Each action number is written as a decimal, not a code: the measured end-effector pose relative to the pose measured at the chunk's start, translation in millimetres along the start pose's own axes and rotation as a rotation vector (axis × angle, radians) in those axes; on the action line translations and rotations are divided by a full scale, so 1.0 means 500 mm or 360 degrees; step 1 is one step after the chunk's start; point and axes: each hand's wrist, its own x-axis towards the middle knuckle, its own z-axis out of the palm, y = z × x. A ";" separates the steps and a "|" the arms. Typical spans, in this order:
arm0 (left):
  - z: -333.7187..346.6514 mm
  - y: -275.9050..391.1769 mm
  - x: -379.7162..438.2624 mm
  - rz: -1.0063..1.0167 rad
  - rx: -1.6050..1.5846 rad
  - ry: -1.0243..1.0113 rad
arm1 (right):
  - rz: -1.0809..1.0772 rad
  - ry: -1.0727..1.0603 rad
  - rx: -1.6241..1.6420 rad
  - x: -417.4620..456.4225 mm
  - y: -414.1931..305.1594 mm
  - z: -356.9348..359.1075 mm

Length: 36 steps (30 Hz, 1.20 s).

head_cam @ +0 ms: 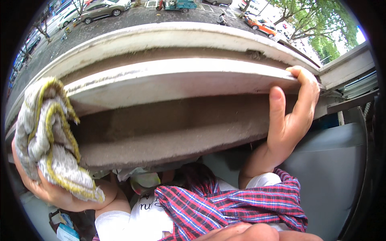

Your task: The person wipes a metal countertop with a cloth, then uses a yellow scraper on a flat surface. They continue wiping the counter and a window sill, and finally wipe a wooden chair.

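Note:
My left hand (pixel 57 192), at the far left, holds a folded grey-white cloth with yellow edging (pixel 63 162) against the left end of a window ledge. The cloth covers much of its fingers. My right hand (pixel 295 111) rests at the right end of a raised white window frame rail (pixel 181 81), fingers over its top edge and thumb on the near side. Between my hands runs the rail, with a dusty brown sill (pixel 181 144) on the near side and a dirty track (pixel 144 57) beyond it.
An outer white frame (pixel 169 31) edges the opening, with a street, parked cars (pixel 102 12) and trees (pixel 325 27) far below. A grey padded seat or panel (pixel 322 174) stands at the lower right. A small blue-white box (pixel 68 232) lies at the lower left.

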 end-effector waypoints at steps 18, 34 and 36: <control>-0.050 0.013 0.020 -0.0173 0.0262 -0.0082 | 0.0061 -0.0200 -0.0006 0.006 -0.067 -0.049; -0.075 0.033 0.019 -0.0189 0.0435 -0.0075 | 0.0045 -0.0184 0.0036 0.008 -0.066 -0.046; -0.077 0.034 0.018 -0.0187 0.0433 -0.0074 | 0.0061 -0.0174 0.0022 0.007 -0.067 -0.045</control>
